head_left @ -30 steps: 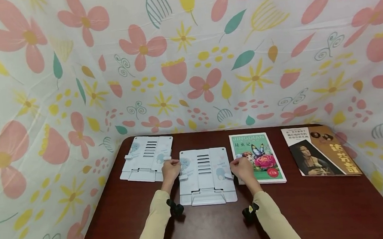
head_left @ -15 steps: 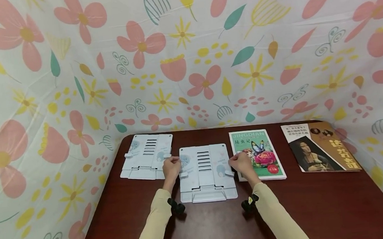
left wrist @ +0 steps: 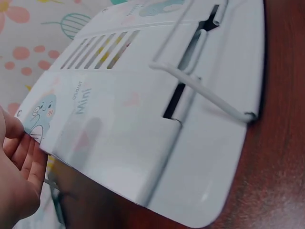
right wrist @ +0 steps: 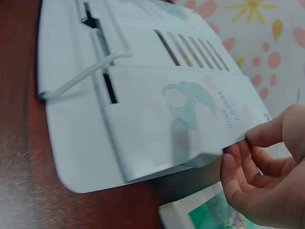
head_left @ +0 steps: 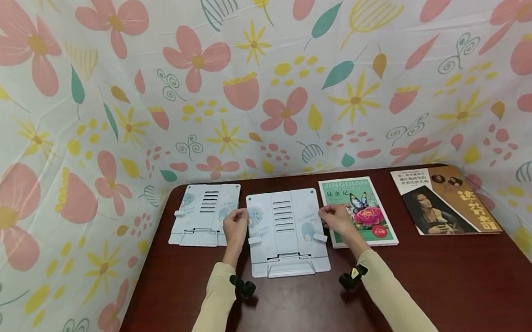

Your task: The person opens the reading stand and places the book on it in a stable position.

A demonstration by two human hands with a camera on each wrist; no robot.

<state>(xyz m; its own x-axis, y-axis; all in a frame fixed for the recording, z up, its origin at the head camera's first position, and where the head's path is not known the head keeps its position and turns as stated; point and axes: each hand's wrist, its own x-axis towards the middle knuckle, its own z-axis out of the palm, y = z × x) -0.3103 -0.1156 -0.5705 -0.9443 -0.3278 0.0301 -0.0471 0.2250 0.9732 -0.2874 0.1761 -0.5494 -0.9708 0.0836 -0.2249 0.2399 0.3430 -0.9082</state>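
A white book stand [head_left: 285,237] with slots and cartoon prints is on the table in front of me, its back plate [left wrist: 109,129] tilted up from the base. My left hand [head_left: 236,229] pinches the plate's left edge between thumb and fingers, near the upper corner. On the opposite edge my right hand [head_left: 340,220] pinches the plate, above a small side clip [right wrist: 205,160]. The wire page holder [head_left: 290,266] lies across the stand's lower front. A second white book stand [head_left: 204,215] lies flat at the left, beyond my left hand.
Right of the stand lies a green insect book [head_left: 361,213], partly under my right hand. A brown book with a portrait cover [head_left: 444,201] lies farther right. The dark red table [head_left: 448,282] meets a flowered cloth [head_left: 281,55] behind and at the sides.
The middle stand's back plate has risen from lying nearly flat, its top edge now higher and nearer. Both hands have come up with it, holding its sides.
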